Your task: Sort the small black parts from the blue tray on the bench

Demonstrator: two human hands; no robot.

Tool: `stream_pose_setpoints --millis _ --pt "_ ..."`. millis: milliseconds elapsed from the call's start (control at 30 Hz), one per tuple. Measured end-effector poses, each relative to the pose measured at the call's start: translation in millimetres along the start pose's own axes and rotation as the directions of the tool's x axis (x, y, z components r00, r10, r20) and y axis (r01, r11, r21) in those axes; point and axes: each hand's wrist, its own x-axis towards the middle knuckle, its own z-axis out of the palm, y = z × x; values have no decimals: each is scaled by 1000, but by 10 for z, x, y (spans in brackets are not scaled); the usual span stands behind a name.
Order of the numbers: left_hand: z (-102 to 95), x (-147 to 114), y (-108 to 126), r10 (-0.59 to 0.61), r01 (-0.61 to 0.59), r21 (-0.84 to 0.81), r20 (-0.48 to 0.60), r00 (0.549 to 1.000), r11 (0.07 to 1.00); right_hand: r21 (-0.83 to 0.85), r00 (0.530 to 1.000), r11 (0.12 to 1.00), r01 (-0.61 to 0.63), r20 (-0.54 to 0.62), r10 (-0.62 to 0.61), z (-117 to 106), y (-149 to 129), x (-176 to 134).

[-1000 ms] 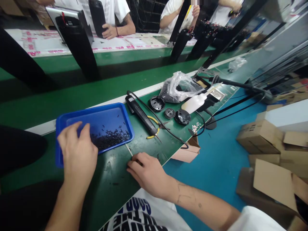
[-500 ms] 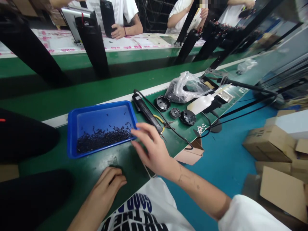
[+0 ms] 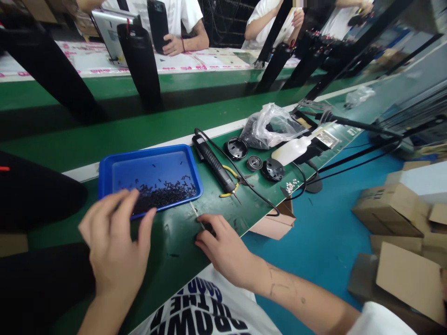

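Note:
My left hand (image 3: pixel 117 237) is open over the near left edge of a blue tray (image 3: pixel 196 170), its thumb apart from the fingers. A pile of small black screws or pins (image 3: pixel 164 195) lies along the tray's near side, partly hidden by that hand. My right hand (image 3: pixel 225 249) is low at the bench, just off the tray's near right corner. Its fingers are bent, with a gap between thumb and forefinger, and I see nothing held. Beyond it lie a black electric screwdriver (image 3: pixel 214 165) and yellow-handled pliers (image 3: pixel 230 172).
Round black parts (image 3: pixel 273 170), a clear plastic bag (image 3: pixel 268 125) and a white squeeze bottle (image 3: pixel 291 151) lie to the right. Tall black cylinders (image 3: pixel 139 60) stand along the green line. Cardboard boxes (image 3: pixel 394 209) are on the floor. Co-workers sit opposite.
My left hand has risen from the bench and moved forward and left to the tray, its fingers spreading. My right hand has drawn back from the tray's right edge toward me.

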Motion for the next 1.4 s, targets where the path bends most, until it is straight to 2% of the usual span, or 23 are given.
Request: stream_pose_setpoints --millis 100,167,233,300,400,600,767,900,1033,1167,1300,1400 --pt "-55 -450 186 119 -105 -111 126 985 988 89 989 996 2 -150 11 -119 -3 188" --pt "-6 -701 348 216 -167 -205 248 944 964 125 961 992 -22 -271 55 -195 2 299" --pt "90 -841 498 268 -193 -249 314 911 949 152 944 987 -51 -315 98 -242 26 341" --pt "181 -867 598 299 -210 -265 358 885 941 172 950 982 -83 -283 130 -254 69 281" --pt "243 -794 635 349 -239 -302 389 853 923 180 966 976 -124 -205 161 -223 136 28" --pt "277 -756 561 468 -396 -266 321 823 879 155 992 985 -81 -80 94 -146 86 -489" --pt "316 -811 435 535 -497 -200 306 787 845 120 995 989 -88 -41 94 -128 21 -628" --pt "291 -818 311 544 -478 -262 348 763 838 93 995 991 -92 -27 94 -94 17 -626" --pt "315 -841 246 537 -445 -316 330 777 838 75 995 993 -92 -26 95 -27 -5 -552" --pt "352 -851 220 518 -439 -294 303 800 849 64 990 992 -109 -78 114 72 -7 -482" --pt "284 -674 209 385 -331 -212 320 866 920 39 991 995 -89 -100 93 102 16 -428" --pt "168 -350 202 246 -218 -144 227 942 965 -6 999 999 -32 -26 32 -30 7 -292"
